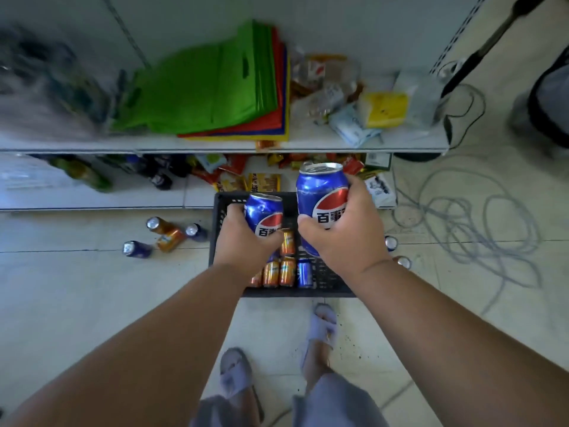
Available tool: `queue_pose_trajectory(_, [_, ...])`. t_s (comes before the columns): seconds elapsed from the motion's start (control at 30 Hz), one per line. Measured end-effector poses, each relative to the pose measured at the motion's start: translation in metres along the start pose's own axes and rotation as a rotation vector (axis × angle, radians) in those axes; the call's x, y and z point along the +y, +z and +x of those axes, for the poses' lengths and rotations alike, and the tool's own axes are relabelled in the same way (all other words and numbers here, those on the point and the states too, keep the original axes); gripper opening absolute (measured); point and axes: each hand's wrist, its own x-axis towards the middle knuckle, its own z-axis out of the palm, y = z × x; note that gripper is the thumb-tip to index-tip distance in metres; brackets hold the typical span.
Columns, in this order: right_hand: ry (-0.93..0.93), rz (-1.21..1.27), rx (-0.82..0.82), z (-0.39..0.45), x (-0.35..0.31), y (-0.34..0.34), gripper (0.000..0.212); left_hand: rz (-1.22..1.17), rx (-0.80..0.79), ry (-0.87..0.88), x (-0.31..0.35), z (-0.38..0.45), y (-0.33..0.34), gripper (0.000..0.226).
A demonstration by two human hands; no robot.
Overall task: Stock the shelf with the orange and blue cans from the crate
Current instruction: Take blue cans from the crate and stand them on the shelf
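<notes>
Slippers (321, 326) on pale tiled floor (77, 288)

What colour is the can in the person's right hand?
The can in the right hand is blue with a red, white and blue round logo, seen from the head view.

Blue cans (321, 192), orange cans (287, 271), black crate (331, 282)

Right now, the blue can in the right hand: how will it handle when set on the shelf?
Blue can looks rigid: the right hand wraps it without denting it. Its glossy wall could be slippery. It is a cylinder, so it would likely roll if laid down, like the floor cans on their sides; set it upright on the shelf.
</notes>
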Motion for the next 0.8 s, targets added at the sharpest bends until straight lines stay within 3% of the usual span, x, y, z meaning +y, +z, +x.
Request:
queue_pose_trajectory(0.13, [-0.065,0.008,0.057,-0.050,-0.090,-0.055,0.064,-0.011,0.032,0.050,0.062,-0.074,-0.071,0.048])
queue_pose_trajectory(0.33, [-0.224,0.024,0.110,-0.079,-0.161,-0.110,0.057,-0.036,0.078,0.172,0.117,-0.140,-0.124,0.052])
queue_pose_trajectory(0.47, [-0.348,0.060,0.075,-0.065,-0.194,-0.121,0.057,-0.115,0.237,0.225,0.137,-0.150,-0.141,0.052])
queue_pose_trajectory(0.8, [-0.456,0.066,0.118,-0.015,-0.279,-0.077,0.067,-0.199,0.398,0.380,0.167,-0.101,-0.250,0.048])
